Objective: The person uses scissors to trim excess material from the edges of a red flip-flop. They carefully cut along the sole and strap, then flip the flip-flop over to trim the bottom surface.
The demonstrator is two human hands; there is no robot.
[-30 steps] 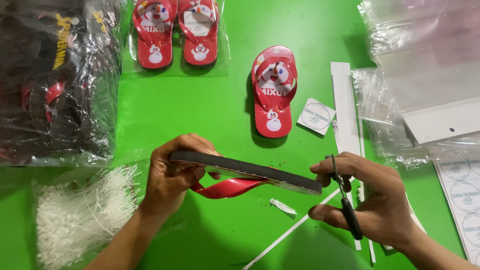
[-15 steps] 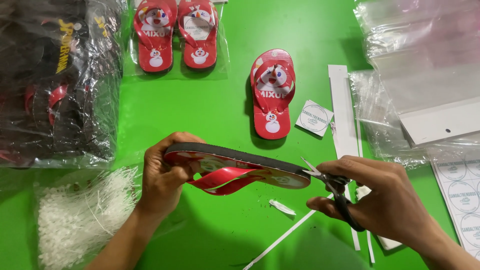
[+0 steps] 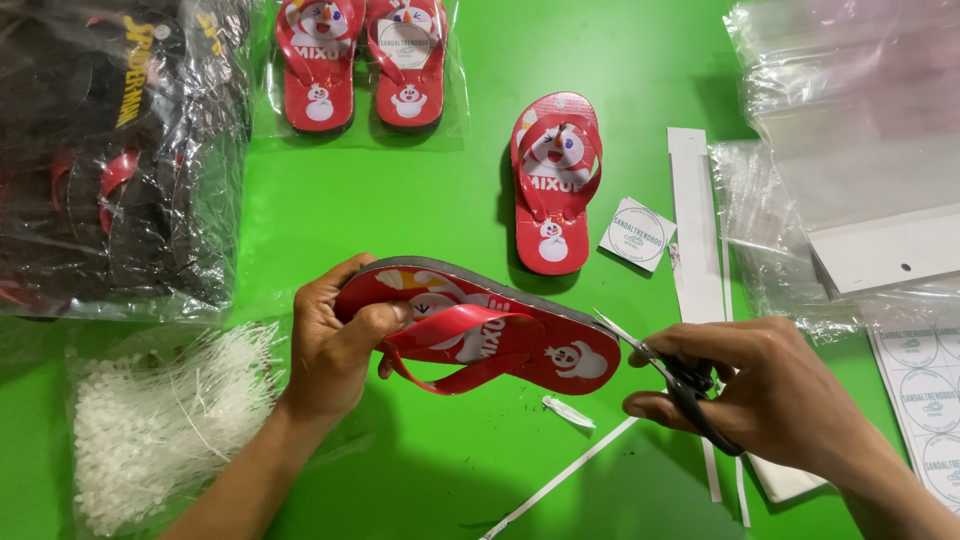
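My left hand [image 3: 335, 345] grips the toe end of a small red flip-flop [image 3: 500, 335] with a cartoon print, held above the green table and tilted so its top and red strap face me. In my right hand [image 3: 770, 395] are small black-handled scissors [image 3: 670, 370], their blades slightly apart and pointing at the flip-flop's heel end. A matching red flip-flop [image 3: 555, 180] lies flat on the table beyond my hands. A bagged pair of red flip-flops [image 3: 365, 60] rests at the top.
A clear bag of dark flip-flops [image 3: 110, 150] fills the far left, with a bag of white plastic ties [image 3: 160, 430] below it. Clear plastic bags [image 3: 850, 130] pile up at right. A round-label card [image 3: 638, 235], white paper strips [image 3: 695, 230] and a sticker sheet [image 3: 925, 385] lie nearby.
My left hand has turned the flip-flop from edge-on to show its printed top. My right hand has shifted the scissors so the blades reach toward the heel end.
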